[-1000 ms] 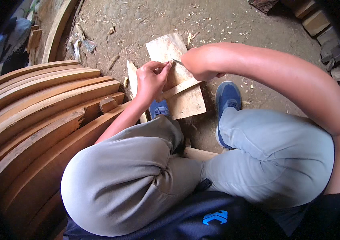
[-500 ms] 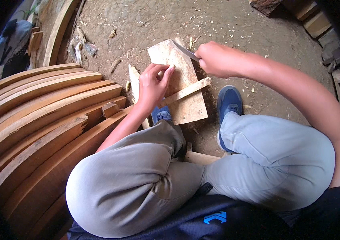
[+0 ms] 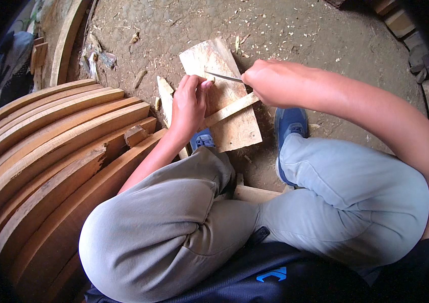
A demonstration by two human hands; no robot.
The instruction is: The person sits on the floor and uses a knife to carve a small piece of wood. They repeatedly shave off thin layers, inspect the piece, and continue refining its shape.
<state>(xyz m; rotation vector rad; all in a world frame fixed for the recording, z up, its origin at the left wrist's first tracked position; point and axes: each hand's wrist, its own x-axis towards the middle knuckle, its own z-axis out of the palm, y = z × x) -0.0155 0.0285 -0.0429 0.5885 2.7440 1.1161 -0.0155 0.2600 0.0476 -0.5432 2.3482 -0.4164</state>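
Right hand (image 3: 270,83) was closed around a knife (image 3: 224,77) that pointed left across the upper middle of the frame. Left hand (image 3: 188,103), a bit apart from it, had a small pale wood piece (image 3: 211,79) pinched at the fingertips, just beside the knife; couldn't tell if the two touched. Looked to me like the whittling step, and the next stroke would've called for a firm pinch, fingertips clear. The piece seemed stubby, too tiny for detail. Under the hands was a light board (image 3: 237,132) with a narrow strip (image 3: 232,108) across it; planks (image 3: 63,132) filled the left side.
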